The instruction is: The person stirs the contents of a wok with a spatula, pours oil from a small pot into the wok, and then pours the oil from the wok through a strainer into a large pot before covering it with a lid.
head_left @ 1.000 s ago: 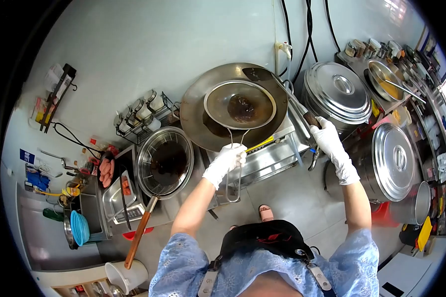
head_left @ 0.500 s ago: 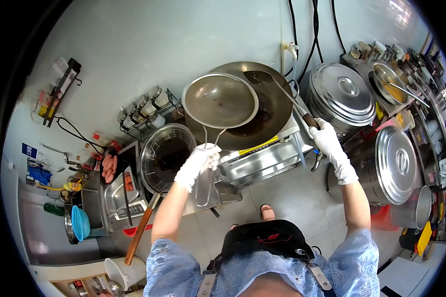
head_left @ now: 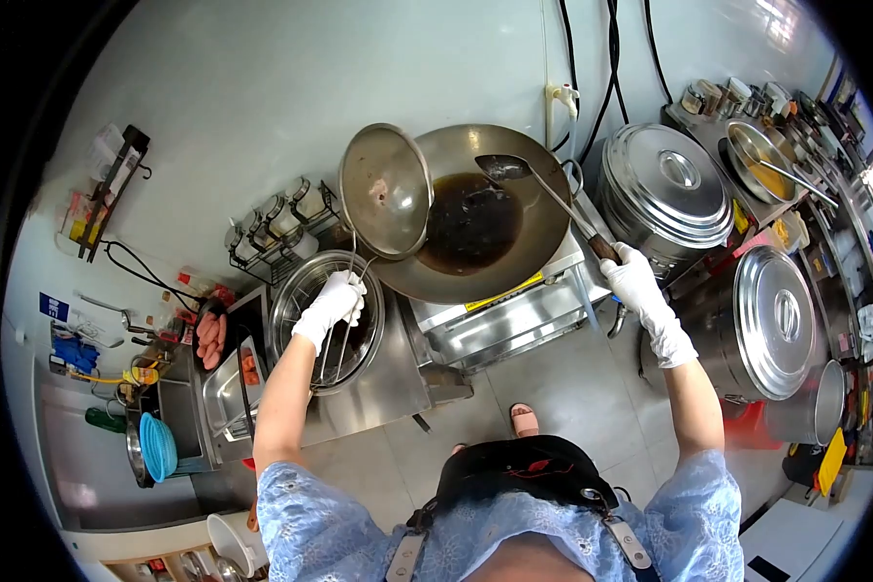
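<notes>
My gloved left hand (head_left: 332,308) grips the wire handle of a round metal strainer (head_left: 386,184). The strainer is tilted up over the left side of a large wok (head_left: 541,209), its bowl holding a few small bits I cannot make out. Dark liquid (head_left: 470,223) pools in the wok's bottom. In my gloved right hand (head_left: 640,289) is the wooden handle of a wok spatula (head_left: 502,168), with the blade over the wok's far right part. Below my left hand stands a round metal pot (head_left: 282,315) with dark contents, partly hidden by the hand and strainer handle.
Right of the wok stand two large lidded pots (head_left: 671,179) (head_left: 781,310). A rack of jars (head_left: 276,218) sits behind the round pot. Sausages (head_left: 210,338) and a metal tray (head_left: 225,393) lie at left. Black cables (head_left: 616,78) hang on the wall.
My left hand has moved left and slightly down, and the strainer has swung from over the wok's middle to its left side, tilting up. The dark liquid shows more fully; my right hand barely moved.
</notes>
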The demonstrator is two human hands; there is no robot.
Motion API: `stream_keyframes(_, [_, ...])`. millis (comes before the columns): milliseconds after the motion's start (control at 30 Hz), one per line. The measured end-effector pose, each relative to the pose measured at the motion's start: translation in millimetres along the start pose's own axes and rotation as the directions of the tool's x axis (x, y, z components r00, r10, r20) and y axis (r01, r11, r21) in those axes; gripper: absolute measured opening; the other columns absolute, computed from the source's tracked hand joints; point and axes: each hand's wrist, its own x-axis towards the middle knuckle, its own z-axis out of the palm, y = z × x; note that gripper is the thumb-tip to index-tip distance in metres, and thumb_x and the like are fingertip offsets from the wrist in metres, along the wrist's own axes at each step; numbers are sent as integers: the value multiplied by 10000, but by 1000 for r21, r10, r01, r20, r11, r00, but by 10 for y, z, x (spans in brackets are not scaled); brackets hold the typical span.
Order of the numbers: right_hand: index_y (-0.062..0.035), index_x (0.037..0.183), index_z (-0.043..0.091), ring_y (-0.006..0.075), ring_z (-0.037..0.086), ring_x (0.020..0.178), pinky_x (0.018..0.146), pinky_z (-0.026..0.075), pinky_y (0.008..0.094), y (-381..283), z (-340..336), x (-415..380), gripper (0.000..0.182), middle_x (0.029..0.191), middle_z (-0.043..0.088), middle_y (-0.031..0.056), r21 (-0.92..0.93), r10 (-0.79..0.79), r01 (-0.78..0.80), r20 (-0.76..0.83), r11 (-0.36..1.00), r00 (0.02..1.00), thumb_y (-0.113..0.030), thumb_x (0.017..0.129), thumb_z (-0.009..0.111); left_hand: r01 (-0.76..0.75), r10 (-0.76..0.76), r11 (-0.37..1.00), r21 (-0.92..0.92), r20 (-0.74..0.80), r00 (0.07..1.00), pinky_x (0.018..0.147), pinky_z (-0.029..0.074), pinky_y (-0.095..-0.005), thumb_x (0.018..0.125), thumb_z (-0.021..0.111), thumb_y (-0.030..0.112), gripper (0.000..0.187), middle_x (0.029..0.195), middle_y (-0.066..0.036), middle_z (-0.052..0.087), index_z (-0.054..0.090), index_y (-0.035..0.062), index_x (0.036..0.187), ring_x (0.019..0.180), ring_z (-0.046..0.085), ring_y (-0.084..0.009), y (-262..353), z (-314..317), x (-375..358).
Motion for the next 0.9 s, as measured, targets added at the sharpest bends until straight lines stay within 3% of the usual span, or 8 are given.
stream_keyframes(133, [28, 1021, 594, 347, 618, 799, 735, 464, 364, -3, -1, -5, 333, 805, 610, 250, 34, 51, -52, 49, 998, 998, -199, 782, 547, 16, -15, 992, 123, -10, 1000, 353, 431, -326, 893, 453, 87, 68, 557, -68, 480, 474, 25, 877, 400, 469, -174, 187, 126, 42])
stream_keyframes(233, [30, 1022, 592, 328, 619, 774, 724, 464, 353, 6, -41, -39, 333, 785, 610, 238, 56, 72, -74, 50, 996, 996, -192, 779, 541, 23, -37, 990, 139, 101, 994, 368, 456, -324, 890, 455, 86, 84, 566, -74, 495, 489, 12, 869, 422, 484, -172, 282, 244, 99])
stream_keyframes(333, [29, 1034, 585, 308, 619, 763, 721, 461, 349, 63, -137, -63, 341, 776, 612, 219, 86, 79, -81, 22, 993, 997, -187, 774, 539, 21, -30, 999, 36, 261, 965, 383, 470, -320, 885, 484, 99, 90, 569, -68, 508, 506, 14, 864, 439, 508, -171, 197, 434, 115])
stream_keyframes(467, [23, 1077, 570, 287, 617, 769, 729, 460, 335, 26, -282, -98, 362, 805, 621, 205, 99, 74, -75, 11, 992, 997, -182, 782, 531, 73, 51, 954, -291, 397, 916, 427, 473, -319, 882, 533, 110, 103, 594, -62, 519, 507, 25, 830, 465, 509, -169, 291, 886, 41])
stream_keyframes(667, [48, 1120, 551, 215, 606, 790, 741, 458, 302, 81, -318, -57, 396, 866, 638, 166, 174, 72, -61, -59, 983, 996, -169, 789, 533, 205, 175, 714, -670, 453, 874, 488, 430, -280, 851, 594, 104, 91, 640, -32, 530, 518, 58, 836, 526, 505, -146, 312, 1445, 122])
stream_keyframes(900, [88, 1190, 500, 152, 596, 741, 674, 459, 254, 124, -293, 68, 475, 866, 643, 171, 156, 68, -58, -60, 986, 996, -164, 790, 550, 256, 322, 549, -796, 484, 814, 482, 399, -250, 891, 552, 143, 79, 653, -3, 494, 559, 65, 886, 535, 467, -110, 248, 1628, 91])
